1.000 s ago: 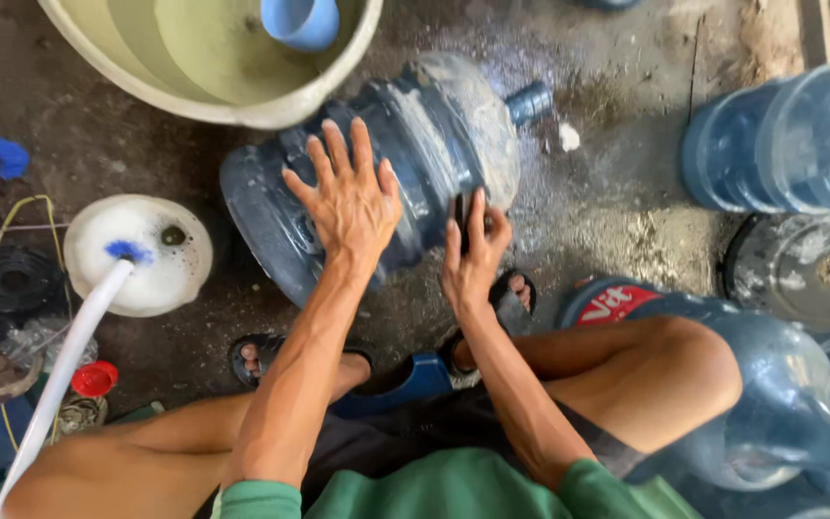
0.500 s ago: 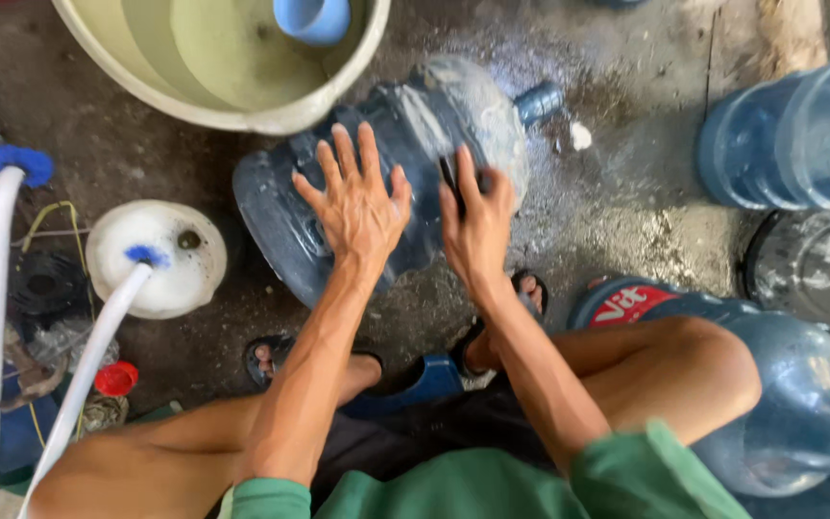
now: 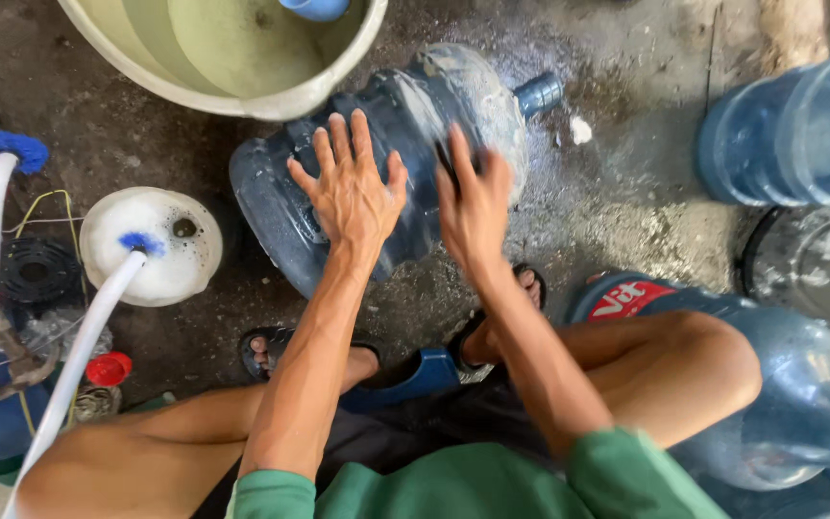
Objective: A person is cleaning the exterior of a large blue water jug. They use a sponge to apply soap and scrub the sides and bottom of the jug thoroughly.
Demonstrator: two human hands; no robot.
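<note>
A large blue water jug [image 3: 415, 115] lies on its side on the wet concrete floor, its capped neck pointing to the upper right. My left hand [image 3: 350, 187] presses flat on the jug's body with fingers spread. My right hand [image 3: 474, 207] rests flat on the jug beside it, nearer the foamy shoulder, and is slightly blurred. Neither hand grips anything.
A pale basin [image 3: 232, 58] of greenish water with a blue cup sits above the jug. More blue jugs stand at the right [image 3: 790, 135] and by my right knee [image 3: 770, 384]. A white round container [image 3: 151, 245], white hoses [image 3: 79, 356] and small clutter lie at the left.
My right hand has slid up from the jug's lower edge onto its side. The jug appears rolled a little, and my view has shifted.
</note>
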